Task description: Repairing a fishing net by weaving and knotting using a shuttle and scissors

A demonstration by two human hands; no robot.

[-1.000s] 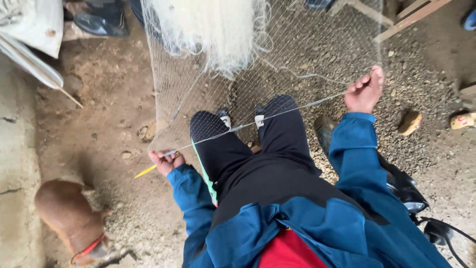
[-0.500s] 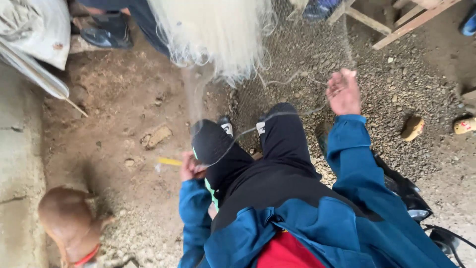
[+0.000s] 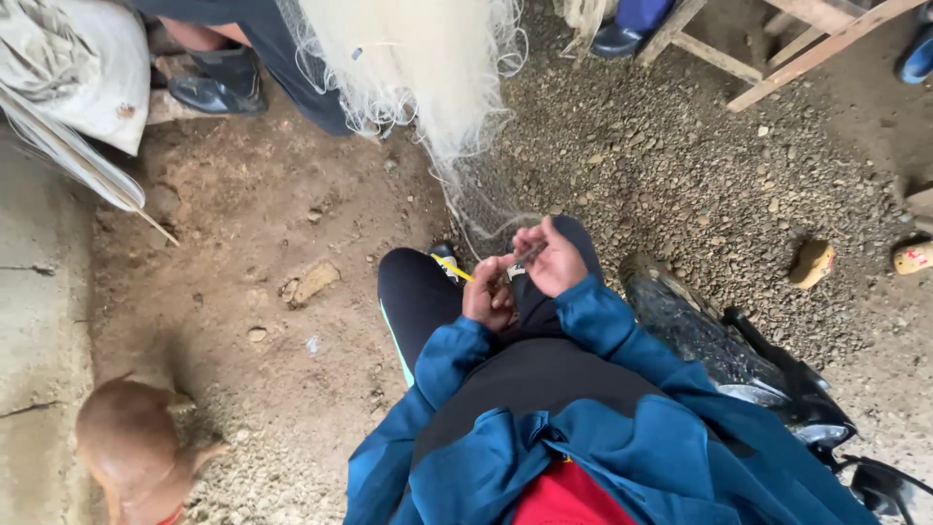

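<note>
Both hands meet over the person's knees: the left hand (image 3: 489, 297) grips a yellow netting needle (image 3: 451, 268), the right hand (image 3: 554, 261) pinches the pale fishing net (image 3: 428, 68), which hangs from the far side. A brown dog (image 3: 136, 452) stands near left on the dirt floor (image 3: 243, 243).

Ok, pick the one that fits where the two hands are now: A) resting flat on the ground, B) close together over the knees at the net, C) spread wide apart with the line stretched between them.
B: the left hand and right hand meet above the knees, working the pale fishing net.
</note>
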